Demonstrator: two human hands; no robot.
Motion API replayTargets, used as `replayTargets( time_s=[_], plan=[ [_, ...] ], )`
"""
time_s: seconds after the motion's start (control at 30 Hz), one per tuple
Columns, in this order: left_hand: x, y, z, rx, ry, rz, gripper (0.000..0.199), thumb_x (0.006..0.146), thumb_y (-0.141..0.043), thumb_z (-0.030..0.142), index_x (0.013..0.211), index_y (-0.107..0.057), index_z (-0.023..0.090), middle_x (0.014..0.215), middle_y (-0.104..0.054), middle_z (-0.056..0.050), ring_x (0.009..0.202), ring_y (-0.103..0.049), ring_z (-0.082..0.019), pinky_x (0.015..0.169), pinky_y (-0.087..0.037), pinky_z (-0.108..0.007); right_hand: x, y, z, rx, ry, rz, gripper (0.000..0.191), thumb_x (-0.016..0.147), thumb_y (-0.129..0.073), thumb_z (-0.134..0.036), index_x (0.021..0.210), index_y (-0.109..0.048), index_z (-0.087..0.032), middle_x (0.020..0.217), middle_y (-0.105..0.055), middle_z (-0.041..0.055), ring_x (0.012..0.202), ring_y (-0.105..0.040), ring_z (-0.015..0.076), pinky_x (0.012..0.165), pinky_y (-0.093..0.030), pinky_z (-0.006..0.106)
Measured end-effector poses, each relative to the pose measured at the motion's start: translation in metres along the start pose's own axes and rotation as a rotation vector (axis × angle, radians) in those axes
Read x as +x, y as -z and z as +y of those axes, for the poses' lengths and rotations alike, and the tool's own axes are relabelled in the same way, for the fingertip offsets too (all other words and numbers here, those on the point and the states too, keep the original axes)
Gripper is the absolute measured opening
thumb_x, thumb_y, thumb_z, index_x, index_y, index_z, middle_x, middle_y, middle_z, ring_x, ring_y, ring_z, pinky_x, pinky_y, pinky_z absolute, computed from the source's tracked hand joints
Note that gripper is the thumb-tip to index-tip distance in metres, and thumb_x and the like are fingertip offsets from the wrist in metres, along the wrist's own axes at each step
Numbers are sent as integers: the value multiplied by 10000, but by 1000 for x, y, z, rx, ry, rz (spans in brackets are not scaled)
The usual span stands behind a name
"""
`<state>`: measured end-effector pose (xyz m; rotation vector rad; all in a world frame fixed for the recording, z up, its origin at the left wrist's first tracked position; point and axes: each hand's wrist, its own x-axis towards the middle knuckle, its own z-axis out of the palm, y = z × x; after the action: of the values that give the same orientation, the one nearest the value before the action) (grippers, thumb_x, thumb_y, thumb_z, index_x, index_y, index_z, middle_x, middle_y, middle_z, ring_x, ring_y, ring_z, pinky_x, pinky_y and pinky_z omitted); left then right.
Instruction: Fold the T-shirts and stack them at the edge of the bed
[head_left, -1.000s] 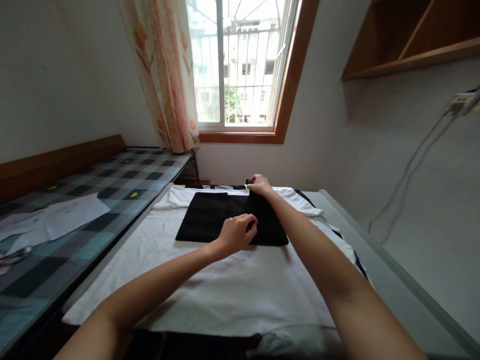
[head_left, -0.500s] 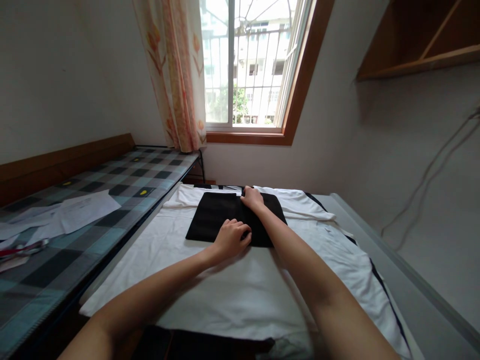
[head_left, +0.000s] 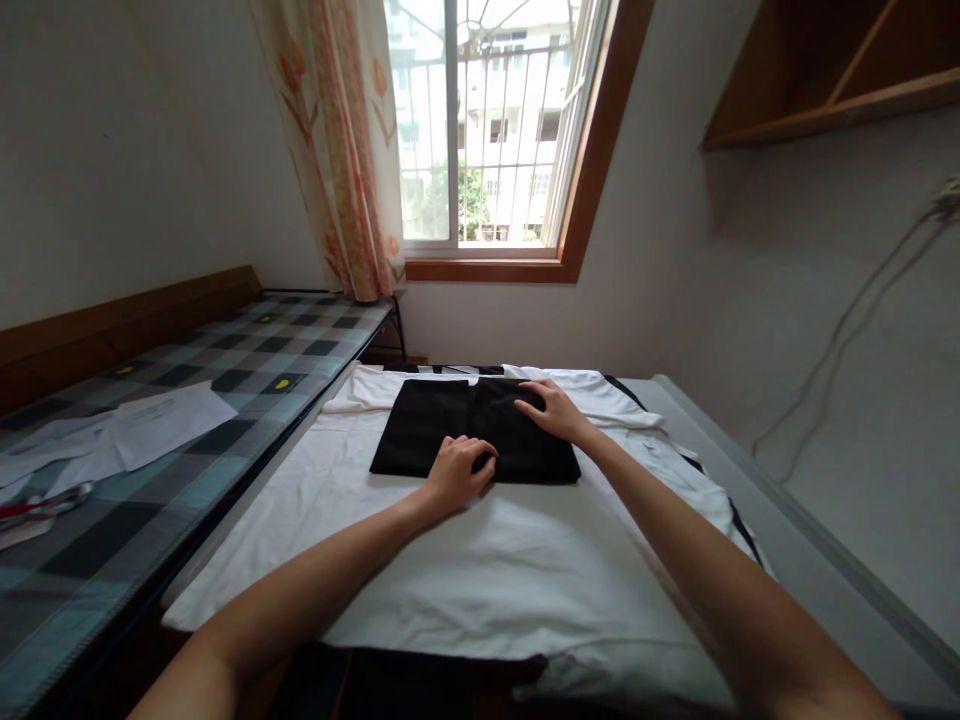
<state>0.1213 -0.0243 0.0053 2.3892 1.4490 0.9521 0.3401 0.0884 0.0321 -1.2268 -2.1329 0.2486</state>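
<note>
Along the left side of the room stretched a bed (head_left: 225,352) with a checked cover, and next to it, below the window (head_left: 506,130), a pale grey surface (head_left: 757,465) carried the cloths. Most of that surface lay under a big white cloth (head_left: 457,580), perhaps a shirt, spread wide and softly wrinkled, its main panel unfolded. On its far half rested the smaller black cloth (head_left: 420,430), which appeared already folded into a compact, nearly flat block with fairly straight outer edges; only a slight unevenness showed at the far edge, near a line through the middle, and how many layers it had could not be told. Loose papers (head_left: 165,425) lay on the bed. The right hand (head_left: 556,410) was on the right part of the black cloth, its thumb and fingers (head_left: 534,386) spread apart, holding no fold between them. The left hand (head_left: 455,472) was at the near edge, fingers curled and thumb close to them; whether they pinched any cloth could not be seen.
</note>
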Motion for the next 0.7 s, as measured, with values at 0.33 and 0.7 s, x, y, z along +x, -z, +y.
replayTargets(
  time_s=[0.33,0.7],
  plan=[
    [2,-5,-6,-274,-165,123,425,819,-614,168,1241,-565,203,967,-602,-41,859,-577,-164,790,-487,-296,-104,27,-18,-188,135,-71,710,754,-662,-334,1409,-408,-237,1369,-379,126,1279,-404,298,1053,-385,442],
    [4,4,-21,240,-365,185,228,837,-627,162,1034,-704,248,1058,-587,-72,981,-531,-219,832,-440,-379,-117,28,-52,-718,-162,-140,512,835,-617,-214,1321,-459,-184,1009,-619,92,824,-615,232,705,-395,315]
  ],
)
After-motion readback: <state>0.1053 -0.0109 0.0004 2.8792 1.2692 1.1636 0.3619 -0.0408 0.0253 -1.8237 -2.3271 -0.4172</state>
